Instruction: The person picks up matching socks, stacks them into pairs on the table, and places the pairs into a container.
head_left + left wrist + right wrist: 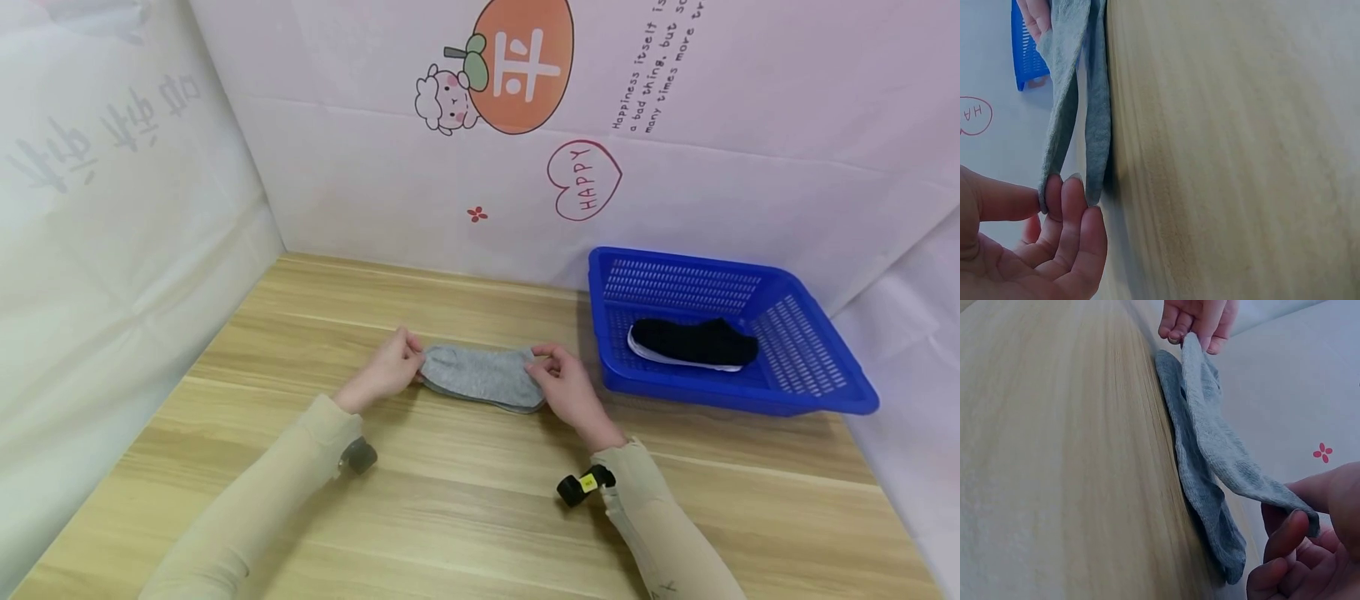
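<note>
A light grey sock [480, 372] is stretched sideways between my two hands. Thumb and fingers of the left hand [393, 364] pinch its left end, as the left wrist view shows from close by. At the other end, the right hand [568, 387] pinches it between thumb and fingers. Just below lies a second, darker grey sock [1200, 487] on the table. In both wrist views a gap separates the two socks along part of their length. From the head view, the lower sock is mostly hidden, with only its front edge showing.
To the right of my right hand stands a blue plastic basket [697, 398] with mesh walls. Inside it, a black sock [693, 340] lies on something white [678, 361]. Behind the wooden table [450, 500] hangs a printed white cloth [375, 183].
</note>
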`<state>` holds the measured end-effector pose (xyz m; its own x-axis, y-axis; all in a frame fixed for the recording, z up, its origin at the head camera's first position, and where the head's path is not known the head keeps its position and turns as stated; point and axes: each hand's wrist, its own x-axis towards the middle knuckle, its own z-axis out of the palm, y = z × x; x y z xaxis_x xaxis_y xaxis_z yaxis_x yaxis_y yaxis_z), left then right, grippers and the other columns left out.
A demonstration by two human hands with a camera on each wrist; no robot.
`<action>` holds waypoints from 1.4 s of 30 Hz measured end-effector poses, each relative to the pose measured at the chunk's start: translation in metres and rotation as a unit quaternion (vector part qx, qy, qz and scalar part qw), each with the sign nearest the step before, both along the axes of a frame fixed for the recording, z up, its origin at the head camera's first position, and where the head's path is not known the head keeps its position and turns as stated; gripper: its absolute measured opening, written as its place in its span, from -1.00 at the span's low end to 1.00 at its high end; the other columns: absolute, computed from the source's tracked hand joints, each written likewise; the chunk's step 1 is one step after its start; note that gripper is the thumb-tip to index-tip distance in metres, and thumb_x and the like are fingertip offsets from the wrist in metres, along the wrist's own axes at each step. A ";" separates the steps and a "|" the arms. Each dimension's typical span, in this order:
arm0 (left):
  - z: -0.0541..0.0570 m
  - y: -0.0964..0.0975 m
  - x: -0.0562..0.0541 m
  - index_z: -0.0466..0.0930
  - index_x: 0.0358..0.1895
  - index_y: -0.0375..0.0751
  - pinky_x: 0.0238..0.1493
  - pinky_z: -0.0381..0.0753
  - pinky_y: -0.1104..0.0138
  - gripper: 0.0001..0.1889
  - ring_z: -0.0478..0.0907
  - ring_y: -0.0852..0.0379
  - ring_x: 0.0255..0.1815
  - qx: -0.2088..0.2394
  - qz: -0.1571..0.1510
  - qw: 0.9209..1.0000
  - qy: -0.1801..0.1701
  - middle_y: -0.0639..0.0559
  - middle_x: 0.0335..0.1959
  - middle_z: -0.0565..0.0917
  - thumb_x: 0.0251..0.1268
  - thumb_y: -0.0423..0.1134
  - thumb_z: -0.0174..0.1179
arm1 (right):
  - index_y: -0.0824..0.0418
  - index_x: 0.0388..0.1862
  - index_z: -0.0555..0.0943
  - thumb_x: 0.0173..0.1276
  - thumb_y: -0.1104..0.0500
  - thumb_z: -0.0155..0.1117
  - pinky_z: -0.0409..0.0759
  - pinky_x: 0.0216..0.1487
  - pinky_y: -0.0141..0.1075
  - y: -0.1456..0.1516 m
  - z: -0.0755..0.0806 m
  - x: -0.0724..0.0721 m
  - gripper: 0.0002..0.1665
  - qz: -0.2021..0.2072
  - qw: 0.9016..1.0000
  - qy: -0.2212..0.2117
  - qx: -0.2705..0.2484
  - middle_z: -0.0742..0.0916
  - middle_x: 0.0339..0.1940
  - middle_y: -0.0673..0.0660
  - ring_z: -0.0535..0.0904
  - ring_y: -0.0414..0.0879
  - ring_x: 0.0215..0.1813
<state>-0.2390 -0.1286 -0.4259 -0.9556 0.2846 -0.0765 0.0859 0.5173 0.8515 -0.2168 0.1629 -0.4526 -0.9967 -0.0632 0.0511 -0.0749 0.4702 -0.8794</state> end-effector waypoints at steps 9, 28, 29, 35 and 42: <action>-0.007 -0.001 -0.004 0.34 -0.04 -0.48 -0.28 0.65 0.25 -0.91 0.67 -0.10 -0.33 -0.025 -0.017 1.000 -0.005 -0.23 -0.37 0.60 0.53 -0.49 -0.03 | 0.34 0.22 0.54 0.51 0.23 0.27 0.47 -0.15 -0.17 0.003 0.001 0.001 -0.62 0.011 1.000 -0.007 0.021 0.67 -0.29 0.16 0.53 0.01 -0.23; -0.009 0.000 -0.006 0.36 -0.01 -0.41 -0.32 0.55 0.26 -0.86 0.60 0.00 -0.34 -0.056 0.009 0.998 -0.012 -0.17 -0.29 0.62 0.51 -0.41 0.03 | 0.31 0.22 0.53 0.49 0.24 0.29 0.48 -0.14 -0.16 0.006 -0.002 0.002 -0.62 0.013 0.999 -0.014 0.043 0.71 -0.26 0.15 0.58 0.04 -0.15; -0.009 0.000 -0.006 0.37 -0.01 -0.40 -0.32 0.55 0.26 -0.85 0.59 0.00 -0.34 -0.062 0.012 0.998 -0.013 -0.16 -0.28 0.62 0.51 -0.40 0.04 | 0.30 0.22 0.53 0.49 0.23 0.30 0.48 -0.13 -0.16 0.006 -0.002 0.002 -0.62 0.011 0.999 -0.016 0.043 0.71 -0.26 0.15 0.58 0.04 -0.15; -0.009 0.001 -0.006 0.43 -0.01 -0.38 -0.22 0.58 0.21 -0.83 0.56 0.00 -0.26 -0.106 0.021 0.994 -0.002 -0.16 -0.21 0.60 0.46 -0.38 0.13 | 0.28 0.22 0.54 0.45 0.22 0.36 0.49 -0.06 -0.11 0.008 -0.005 0.002 -0.59 -0.004 0.998 -0.016 0.063 0.68 -0.22 0.16 0.58 0.05 -0.13; -0.009 0.003 -0.006 0.46 0.08 -0.42 -0.03 0.60 0.08 -0.74 0.60 -0.12 -0.07 -0.116 0.020 0.993 0.001 -0.23 -0.10 0.64 0.43 -0.37 0.18 | 0.28 0.20 0.56 0.40 0.29 0.39 0.52 -0.10 -0.11 0.011 -0.008 0.000 -0.58 -0.012 0.996 -0.003 0.084 0.69 -0.17 0.19 0.60 0.05 -0.17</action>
<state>-0.2453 -0.1255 -0.4344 -0.9658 0.2219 -0.1344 0.0625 0.7019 0.7095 -0.2163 0.1734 -0.4611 -0.9983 -0.0465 0.0353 -0.0564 0.6129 -0.7882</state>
